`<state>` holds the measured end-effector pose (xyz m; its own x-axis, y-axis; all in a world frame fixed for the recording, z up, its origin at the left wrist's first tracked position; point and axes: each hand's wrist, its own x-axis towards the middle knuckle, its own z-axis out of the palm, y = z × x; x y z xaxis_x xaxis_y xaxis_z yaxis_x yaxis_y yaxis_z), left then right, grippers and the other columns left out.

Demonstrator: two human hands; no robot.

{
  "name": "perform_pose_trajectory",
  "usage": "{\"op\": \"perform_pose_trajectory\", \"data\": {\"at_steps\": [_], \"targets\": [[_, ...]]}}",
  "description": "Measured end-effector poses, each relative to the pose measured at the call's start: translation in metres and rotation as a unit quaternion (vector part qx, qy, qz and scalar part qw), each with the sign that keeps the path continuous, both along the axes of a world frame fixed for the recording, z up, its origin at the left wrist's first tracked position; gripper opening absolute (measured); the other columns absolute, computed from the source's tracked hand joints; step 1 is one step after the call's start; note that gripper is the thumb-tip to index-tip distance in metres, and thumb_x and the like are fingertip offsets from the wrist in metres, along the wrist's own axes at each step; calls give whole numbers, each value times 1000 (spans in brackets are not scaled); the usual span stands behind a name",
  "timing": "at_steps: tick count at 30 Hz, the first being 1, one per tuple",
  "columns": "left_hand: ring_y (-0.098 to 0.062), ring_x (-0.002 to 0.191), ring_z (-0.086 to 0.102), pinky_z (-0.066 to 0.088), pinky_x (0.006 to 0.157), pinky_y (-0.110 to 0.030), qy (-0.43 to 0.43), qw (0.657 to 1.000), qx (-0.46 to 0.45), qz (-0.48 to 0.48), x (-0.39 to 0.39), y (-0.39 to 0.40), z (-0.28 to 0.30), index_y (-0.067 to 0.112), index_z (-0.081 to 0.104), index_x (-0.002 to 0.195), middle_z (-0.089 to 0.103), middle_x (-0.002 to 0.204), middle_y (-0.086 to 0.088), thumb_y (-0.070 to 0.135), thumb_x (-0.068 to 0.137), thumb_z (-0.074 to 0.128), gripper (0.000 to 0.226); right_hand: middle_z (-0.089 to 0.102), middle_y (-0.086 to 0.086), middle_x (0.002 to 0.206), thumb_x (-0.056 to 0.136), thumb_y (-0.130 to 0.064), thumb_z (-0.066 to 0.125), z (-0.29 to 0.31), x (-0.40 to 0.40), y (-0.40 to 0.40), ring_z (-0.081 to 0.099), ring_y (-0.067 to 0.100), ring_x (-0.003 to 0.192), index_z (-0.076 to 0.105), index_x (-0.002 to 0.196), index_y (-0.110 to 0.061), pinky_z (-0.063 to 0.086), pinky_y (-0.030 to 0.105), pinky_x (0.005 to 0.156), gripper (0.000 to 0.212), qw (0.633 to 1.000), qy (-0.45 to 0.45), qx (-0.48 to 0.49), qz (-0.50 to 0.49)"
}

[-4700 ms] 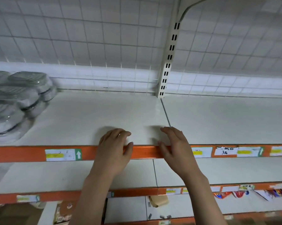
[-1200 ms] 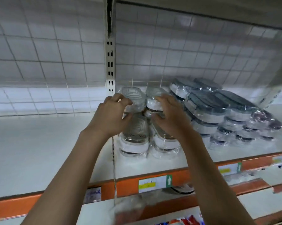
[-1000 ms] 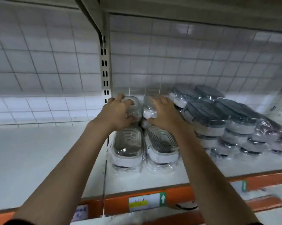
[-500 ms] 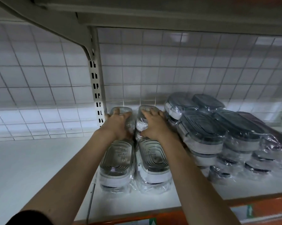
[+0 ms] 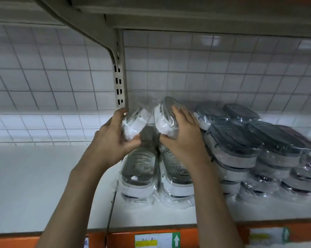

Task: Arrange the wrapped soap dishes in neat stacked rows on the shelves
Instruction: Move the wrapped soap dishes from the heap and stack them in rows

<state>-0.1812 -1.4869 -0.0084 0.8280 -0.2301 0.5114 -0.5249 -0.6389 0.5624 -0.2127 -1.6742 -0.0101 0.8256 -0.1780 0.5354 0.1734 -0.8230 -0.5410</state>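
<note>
**Both hands gripping wrapped dishes, raised over front stacks**

Left hand (image 5: 113, 140) curled round one wrapped soap dish (image 5: 136, 120), thumb under, dish tilted on edge. Right hand (image 5: 183, 135) wrapped round a second dish (image 5: 166, 117), fingers across top, tilted too. Both held off the shelf (image 5: 35, 185), near the back grid wall (image 5: 196, 68), beside the slotted upright (image 5: 119, 83). Directly below: two white stacks (image 5: 156, 176) side by side. Just right, touching: rows of grey dishes (image 5: 249, 149), stacked several high. Orange shelf edge (image 5: 213, 235) with price label (image 5: 157, 239) at front.
</note>
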Motion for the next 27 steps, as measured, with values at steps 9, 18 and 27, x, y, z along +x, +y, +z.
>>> {"op": "perform_pose_trajectory", "data": {"at_steps": [9, 18, 27], "targets": [[-2, 98, 46, 37, 74, -16, -51, 991, -97, 71, -53, 69, -24, 34, 29, 128, 46, 121, 12, 29, 59, 62, 77, 47, -7, 134, 66, -33, 64, -19, -37, 74, 43, 4, 119, 42, 138, -24, 36, 8, 95, 76, 981, -111, 140, 82], [-10, 77, 41, 32, 65, -5, -93, 963, -117, 224, -67, 185, -42, 9, 48, 109, 54, 96, -4, 10, 67, 52, 42, 54, -3, 127, 64, -34, 57, -30, -24, 198, 47, 13, 115, 45, 133, -20, 41, 33, 96, 72, 979, -122, 104, 129], [-29, 93, 53, 29, 75, -19, -88, 960, -71, 257, -82, 360, -51, 11, 56, 115, 58, 103, -3, 14, 62, 51, 53, 58, -3, 120, 64, -38, 52, -43, -29, 371, 43, 12, 110, 49, 131, -15, 39, 34, 90, 71, 981, -117, 78, 133]]}}
